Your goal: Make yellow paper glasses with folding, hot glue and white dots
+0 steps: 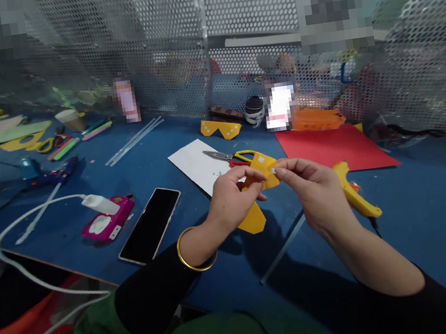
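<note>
My left hand (233, 196), a gold bangle at its wrist, pinches a yellow paper cutout (253, 222) with a white square on its upper part. The fingers of my right hand (313, 187) are pinched at the cutout's right edge on a small white piece (274, 170). Just behind the cutout, scissors (225, 155) with red and yellow handles lie partly over a white sheet (194, 160). A yellow glue gun (355, 195) lies to the right of my right hand. Below the hands, a clear glue stick (282, 250) rests on the blue table (435, 231).
A yellow mask-shaped cutout (221, 128) with white squares stands at the back. Red paper (336, 148) lies at the right. On the left are a phone (150, 226), a magenta socket block (108, 220) with a white cable, and another glue gun (56, 174). A perforated metal screen (164, 42) borders the table.
</note>
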Tool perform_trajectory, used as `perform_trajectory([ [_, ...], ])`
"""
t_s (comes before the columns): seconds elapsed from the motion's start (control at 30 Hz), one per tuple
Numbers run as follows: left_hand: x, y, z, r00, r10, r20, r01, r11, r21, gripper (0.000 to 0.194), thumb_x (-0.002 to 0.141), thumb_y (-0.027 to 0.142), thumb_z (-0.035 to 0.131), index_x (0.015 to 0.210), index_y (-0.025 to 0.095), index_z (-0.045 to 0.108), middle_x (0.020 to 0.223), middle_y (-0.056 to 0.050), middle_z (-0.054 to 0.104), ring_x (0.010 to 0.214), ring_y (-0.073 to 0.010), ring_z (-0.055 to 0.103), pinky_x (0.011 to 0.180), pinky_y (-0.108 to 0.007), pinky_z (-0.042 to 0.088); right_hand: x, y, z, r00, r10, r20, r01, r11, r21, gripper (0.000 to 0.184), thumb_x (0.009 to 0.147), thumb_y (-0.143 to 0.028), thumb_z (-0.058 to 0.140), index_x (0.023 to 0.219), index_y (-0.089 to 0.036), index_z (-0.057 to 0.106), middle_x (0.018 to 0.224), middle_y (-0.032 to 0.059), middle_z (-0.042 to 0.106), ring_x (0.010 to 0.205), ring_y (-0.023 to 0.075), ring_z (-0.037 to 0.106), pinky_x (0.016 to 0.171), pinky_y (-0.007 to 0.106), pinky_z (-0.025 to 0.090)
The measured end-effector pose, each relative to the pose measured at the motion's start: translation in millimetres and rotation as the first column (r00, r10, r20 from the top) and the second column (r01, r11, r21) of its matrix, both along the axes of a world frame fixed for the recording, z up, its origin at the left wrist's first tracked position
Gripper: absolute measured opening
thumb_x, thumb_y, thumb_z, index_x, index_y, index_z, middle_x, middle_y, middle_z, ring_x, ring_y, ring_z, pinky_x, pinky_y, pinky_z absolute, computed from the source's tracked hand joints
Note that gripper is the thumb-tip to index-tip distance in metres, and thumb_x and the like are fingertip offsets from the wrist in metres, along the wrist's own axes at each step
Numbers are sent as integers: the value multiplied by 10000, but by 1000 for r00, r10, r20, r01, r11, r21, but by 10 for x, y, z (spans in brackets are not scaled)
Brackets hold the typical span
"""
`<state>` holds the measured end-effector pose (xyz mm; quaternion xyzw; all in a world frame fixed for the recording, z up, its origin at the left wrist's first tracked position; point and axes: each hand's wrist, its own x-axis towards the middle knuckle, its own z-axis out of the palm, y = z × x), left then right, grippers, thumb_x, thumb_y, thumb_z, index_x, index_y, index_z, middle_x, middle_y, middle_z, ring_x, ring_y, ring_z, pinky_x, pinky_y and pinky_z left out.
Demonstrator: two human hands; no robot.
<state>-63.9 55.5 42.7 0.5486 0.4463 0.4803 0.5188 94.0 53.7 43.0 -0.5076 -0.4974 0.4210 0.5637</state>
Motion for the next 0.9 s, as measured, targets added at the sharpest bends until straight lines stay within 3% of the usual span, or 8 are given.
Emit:
perform_trajectory([
  [0.13, 8, 10, -9, 998, 25, 53, -25, 1000, 2, 101, 774, 190, 760, 850, 144, 713, 852, -28, 746, 585, -97, 694, 607, -229, 587, -19, -29, -34, 999, 14, 53, -17, 998, 66, 102, 784, -334, 773, 779, -234, 757, 1050, 62, 722, 1221, 240, 605, 1096, 444, 424],
  [0.2, 3, 10, -15, 997, 31, 65, -32, 999, 13, 121, 766, 228, 784, 823, 144, 719, 816, -24, 744, 585, -103, 693, 599, -228, 583, -34, -43, -57, 997, 15, 80, -21, 997, 75, 86, 804, -334, 763, 803, -248, 766, 1061, 64, 729, 1289, 245, 575, 1138, 464, 391],
  [0.53, -10, 10, 4, 999, 20, 49, -21, 999, 25, 89, 808, 213, 765, 773, 150, 713, 752, -5, 736, 562, -87, 683, 597, -207, 572, -42, -41, -93, 991, -9, 137, -6, 994, 106, 77, 823, -327, 747, 828, -254, 772, 1046, 63, 746, 1281, 251, 596, 1143, 491, 405],
  [0.7, 0, 10, 22, 999, 21, 45, -21, 1000, 1, 87, 811, 189, 762, 763, 145, 703, 753, 1, 722, 558, -84, 676, 593, -208, 577, 17, -43, -6, 953, -100, 285, 43, 979, 200, 100, 830, -333, 729, 825, -238, 758, 1165, 84, 729, 1186, 261, 653, 1096, 511, 441],
  [0.9, 12, -6, 26, 998, 2, 56, -3, 1000, 17, 67, 816, 177, 742, 767, 145, 708, 768, -5, 718, 589, -88, 673, 618, -226, 602, 19, -60, 51, 915, -93, 391, 4, 975, 223, 101, 834, -321, 719, 781, -236, 730, 1195, 97, 718, 1185, 270, 649, 1056, 503, 464],
])
